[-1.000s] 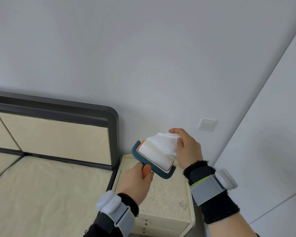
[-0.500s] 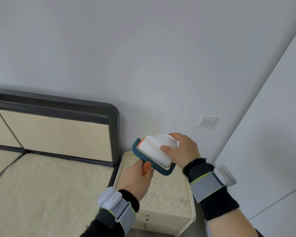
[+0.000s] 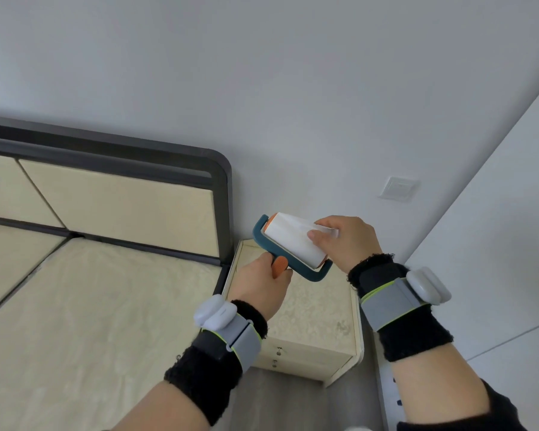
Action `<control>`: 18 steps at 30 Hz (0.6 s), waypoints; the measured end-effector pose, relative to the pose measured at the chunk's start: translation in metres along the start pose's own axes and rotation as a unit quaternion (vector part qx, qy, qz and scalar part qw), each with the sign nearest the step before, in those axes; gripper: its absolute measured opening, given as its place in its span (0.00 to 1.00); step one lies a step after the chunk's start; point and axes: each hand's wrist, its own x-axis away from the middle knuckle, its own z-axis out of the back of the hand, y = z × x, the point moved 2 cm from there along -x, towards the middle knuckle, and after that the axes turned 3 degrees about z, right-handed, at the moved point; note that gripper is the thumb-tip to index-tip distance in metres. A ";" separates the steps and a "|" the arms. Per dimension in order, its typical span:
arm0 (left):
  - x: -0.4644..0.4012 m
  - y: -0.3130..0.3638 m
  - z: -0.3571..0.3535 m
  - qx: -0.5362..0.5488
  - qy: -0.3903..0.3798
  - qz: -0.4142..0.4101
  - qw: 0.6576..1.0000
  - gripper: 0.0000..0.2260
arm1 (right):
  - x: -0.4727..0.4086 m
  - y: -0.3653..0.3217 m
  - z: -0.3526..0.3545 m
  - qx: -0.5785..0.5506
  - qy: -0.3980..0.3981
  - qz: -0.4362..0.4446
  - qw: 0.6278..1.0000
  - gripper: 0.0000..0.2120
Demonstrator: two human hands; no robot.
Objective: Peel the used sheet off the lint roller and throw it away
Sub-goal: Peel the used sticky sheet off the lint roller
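Right hand (image 3: 346, 242) has dropped down onto the roll since a sec ago, sheet flap now flattened vs. lifted before.

Left hand (image 3: 260, 286) fisted round the orange grip of the lint roller (image 3: 290, 245), wrist cocked up, holding it in the air above the bedside cabinet (image 3: 318, 318), just R of the headboard (image 3: 115, 200). Teal frame cradles the white roll, tilted down to the R. Right hand curls over the roll's far end, thumb pressed on top, fingers pinching the used sheet (image 3: 319, 230) edge, sheet still on the roll. Both wrists in black bands w/ grey trackers.
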 end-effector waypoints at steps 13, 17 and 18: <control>0.001 -0.004 -0.006 0.004 -0.013 0.008 1.000 0.07 | 0.007 0.005 -0.005 0.010 0.022 0.010 1.000 0.10; 0.003 -0.005 -0.009 0.004 -0.023 0.003 1.000 0.11 | 0.004 0.008 -0.006 0.050 0.027 0.011 0.998 0.10; 0.002 -0.005 -0.009 0.006 -0.023 0.001 1.000 0.11 | 0.004 0.008 -0.006 0.042 0.030 0.006 0.999 0.10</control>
